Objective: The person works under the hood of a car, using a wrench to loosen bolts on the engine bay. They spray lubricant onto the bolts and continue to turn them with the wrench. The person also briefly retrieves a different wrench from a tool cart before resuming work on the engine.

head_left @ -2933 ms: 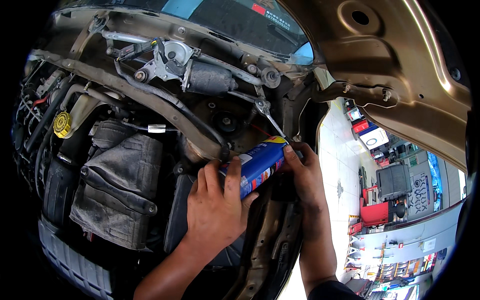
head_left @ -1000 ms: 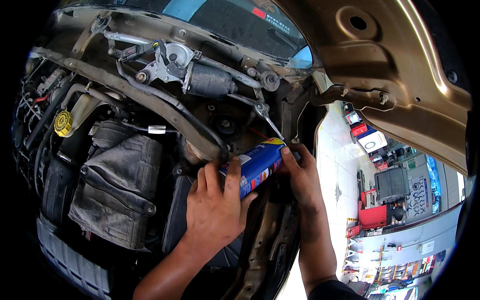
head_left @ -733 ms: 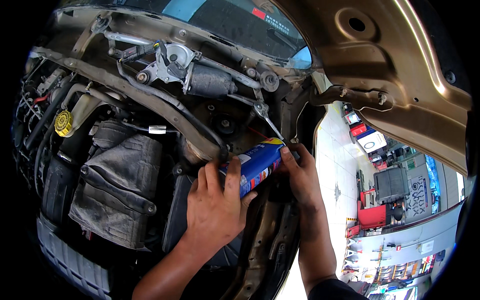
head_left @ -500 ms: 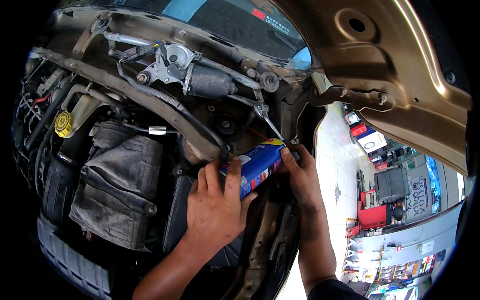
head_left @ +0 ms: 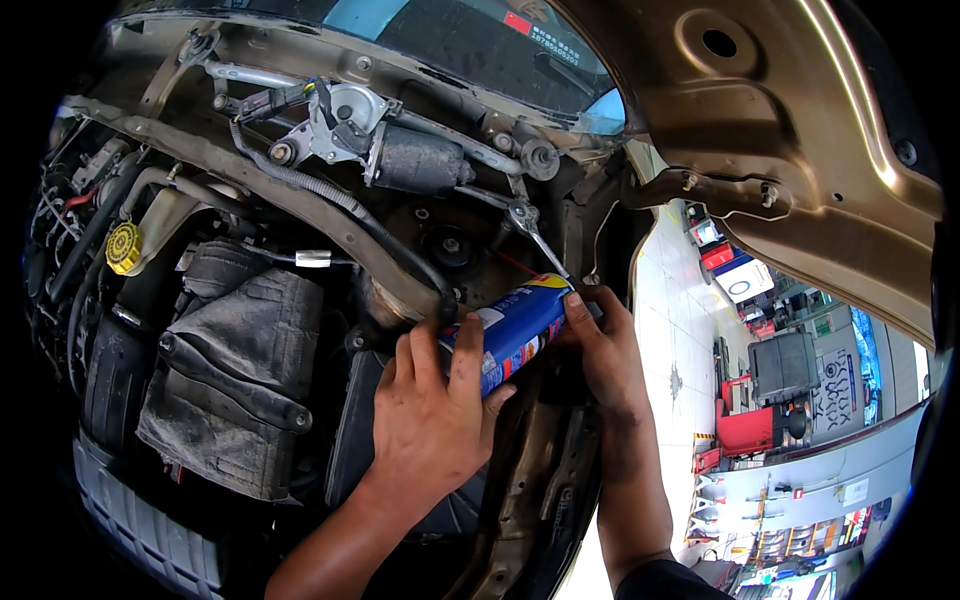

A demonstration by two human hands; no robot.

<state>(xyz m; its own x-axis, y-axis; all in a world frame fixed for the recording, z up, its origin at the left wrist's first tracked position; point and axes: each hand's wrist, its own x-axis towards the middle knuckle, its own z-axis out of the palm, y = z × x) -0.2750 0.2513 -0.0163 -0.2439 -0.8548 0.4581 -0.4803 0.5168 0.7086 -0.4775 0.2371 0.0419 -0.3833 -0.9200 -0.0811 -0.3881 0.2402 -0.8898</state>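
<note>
A blue and yellow spray can (head_left: 515, 330) lies tilted between my hands, its top end up and to the right. Around its lower end my left hand (head_left: 430, 405) is closed, thumb beneath and fingers over it. My right hand (head_left: 603, 345) grips the top end, with its forefinger partly hidden behind the can. A thin red straw (head_left: 517, 264) runs from the can's top toward the strut mount (head_left: 452, 248). Just beyond the can, a ratchet wrench (head_left: 535, 235) rests with its head on the wiper linkage and its handle pointing toward my right hand.
The wiper motor (head_left: 415, 162) and its linkage span the cowl below the windshield. At the left are a yellow reservoir cap (head_left: 124, 248) and a dusty black engine cover (head_left: 235, 360). A raised brown hood (head_left: 790, 120) hangs at the upper right, above a tiled floor (head_left: 670, 330) and red equipment.
The view has shifted very slightly. Both hands keep the same hold on the spray can, and nothing else has visibly moved.
</note>
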